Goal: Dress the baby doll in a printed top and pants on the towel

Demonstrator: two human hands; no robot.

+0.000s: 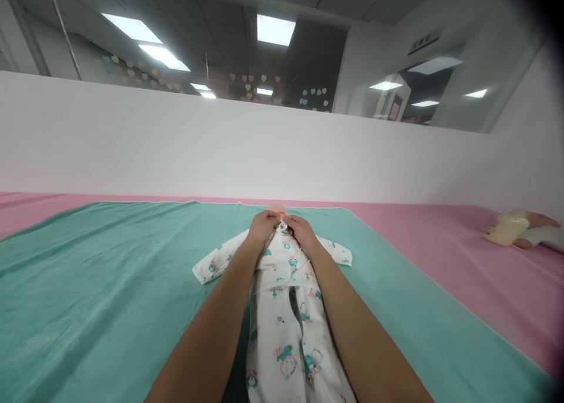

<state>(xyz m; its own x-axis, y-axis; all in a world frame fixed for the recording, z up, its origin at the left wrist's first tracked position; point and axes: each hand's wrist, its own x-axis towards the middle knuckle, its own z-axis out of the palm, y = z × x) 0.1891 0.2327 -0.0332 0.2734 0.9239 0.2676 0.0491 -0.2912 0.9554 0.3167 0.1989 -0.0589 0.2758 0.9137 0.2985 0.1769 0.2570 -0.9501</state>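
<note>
A baby doll, its head [277,208] mostly hidden behind my fingers, lies on its back straight ahead of me. It wears a white wrap shirt [282,259] with small animal prints, its sleeves spread out to both sides. Below are matching printed trousers [275,321], running towards me between my forearms. At the shirt's neckline my left hand [263,224] pinches the white collar tie [282,225]. Close beside it my right hand [301,229] is also closed at the collar tie, fingertips nearly touching the left ones. The exact grip of the fingers is small and partly hidden.
A green cloth [123,285] lies under the doll, over a pink cover [445,244]. At the far right lies a pale yellow and tan object [511,227], partly cut off. A white wall [220,150] with windows above it closes off the far side.
</note>
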